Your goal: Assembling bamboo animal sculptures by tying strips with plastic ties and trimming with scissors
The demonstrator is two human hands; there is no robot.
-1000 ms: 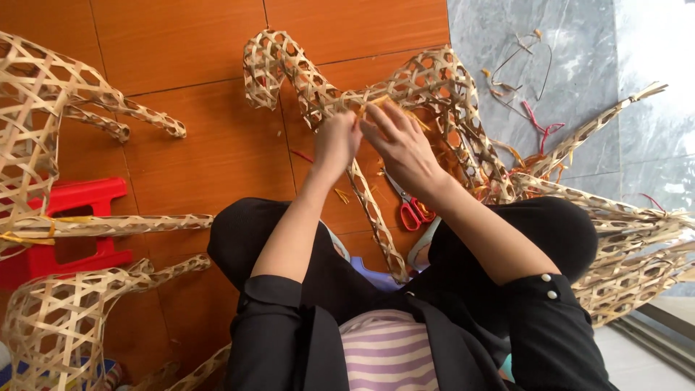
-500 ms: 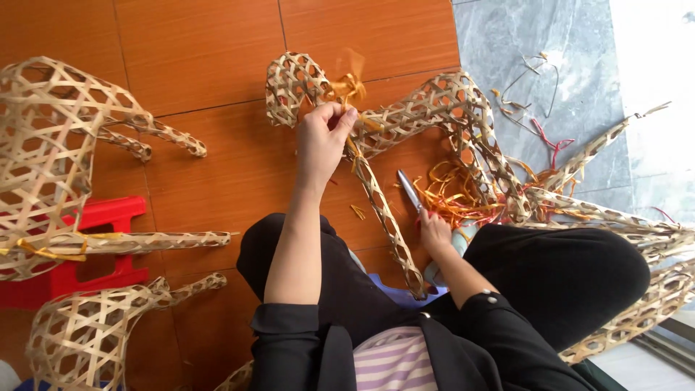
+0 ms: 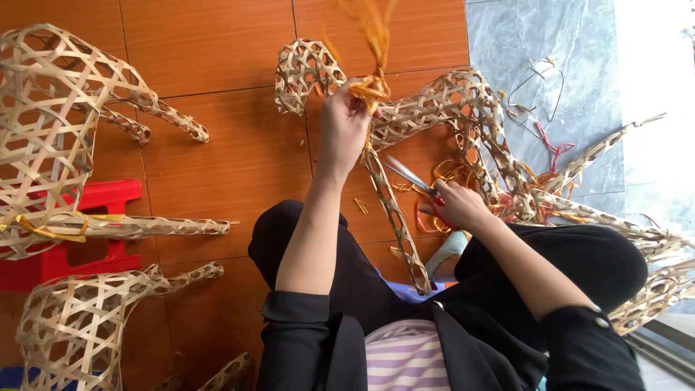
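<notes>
While my left hand (image 3: 344, 123) pinches the orange binding strips (image 3: 371, 43) above the woven bamboo frame (image 3: 434, 108), my right hand (image 3: 456, 204) grips scissors (image 3: 409, 176) just below it; strip ends look untrimmed.

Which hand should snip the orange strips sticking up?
Probably the right hand: it already grips the scissors, blades pointing up toward the orange strips. The left hand is busy pinching those strips against the woven bamboo frame.
</notes>
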